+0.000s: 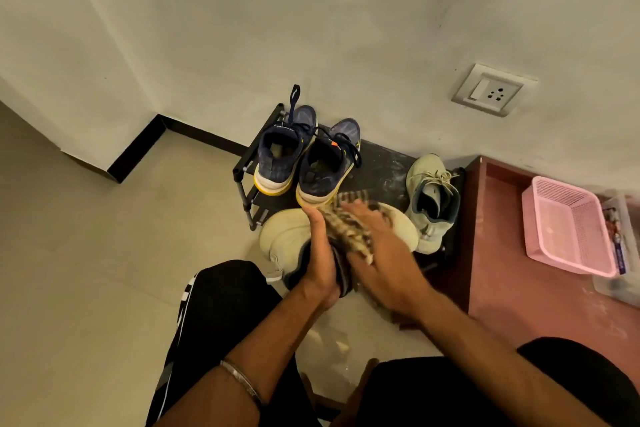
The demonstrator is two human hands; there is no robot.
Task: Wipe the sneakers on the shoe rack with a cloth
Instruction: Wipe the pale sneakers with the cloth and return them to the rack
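before the shoe rack [381,166] a pale sneaker [287,236] is gripped by the left hand [322,253]; a striped cloth [349,232] is pressed on it by the spread right hand [381,253]. wiping is judged under way; turning to an unwiped side is called for next.

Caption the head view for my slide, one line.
Left hand steadies a pale sneaker while the right hand presses a checked cloth against it, in front of the shoe rack.

Dim warm indoor light, soft shadows, wide-angle edge bending, slight blur
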